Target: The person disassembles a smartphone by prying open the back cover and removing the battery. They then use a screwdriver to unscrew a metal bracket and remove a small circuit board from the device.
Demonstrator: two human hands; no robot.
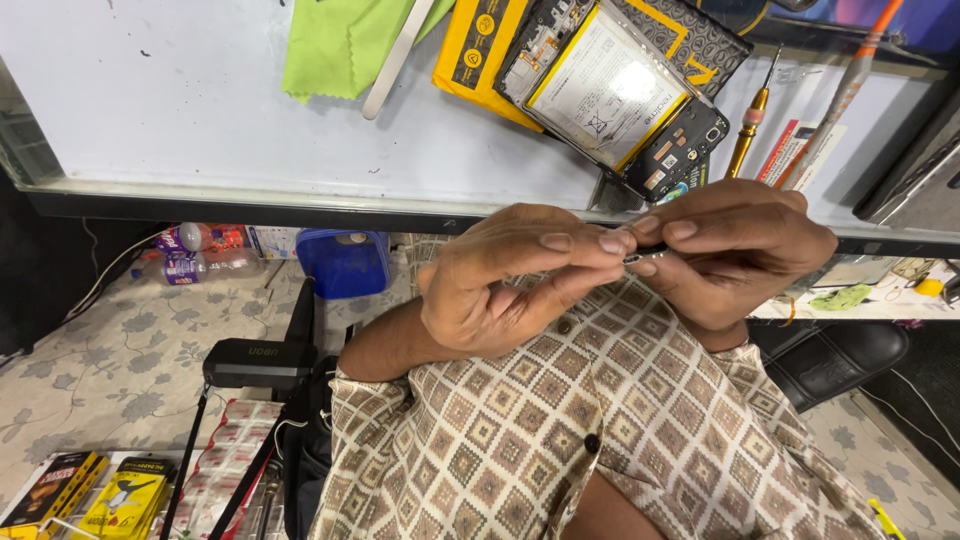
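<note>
1. Pinched between left hand point(510, 285) and right hand point(735, 250): a tiny dark metal part point(645, 257), held at fingertip level just off the near edge of the surface point(200, 120), above a checked shirt point(560, 430).
2. Both hands closed on that one part, thumbs and forefingers meeting around it; nothing else gripped.
3. At 12 o'clock from the hands, lying on the surface: an opened phone point(615, 90), back off, battery and boards bare, resting partly on a yellow packet point(480, 50).
4. At 1 o'clock: a gold-handled screwdriver point(748, 125); beyond it, an orange-tipped tool point(850, 80). At 11 o'clock: a green cloth point(340, 40) with a metal strip point(395, 60) across it.
5. Likely risk: a slip of the pinch, sending so small a part into the lap or onto the cluttered floor point(110, 350) below, hard to find there.
6. Second risk, as a judgement: too hard a squeeze bending the part.
7. Also possible: a wrist nudging the phone at the edge.
</note>
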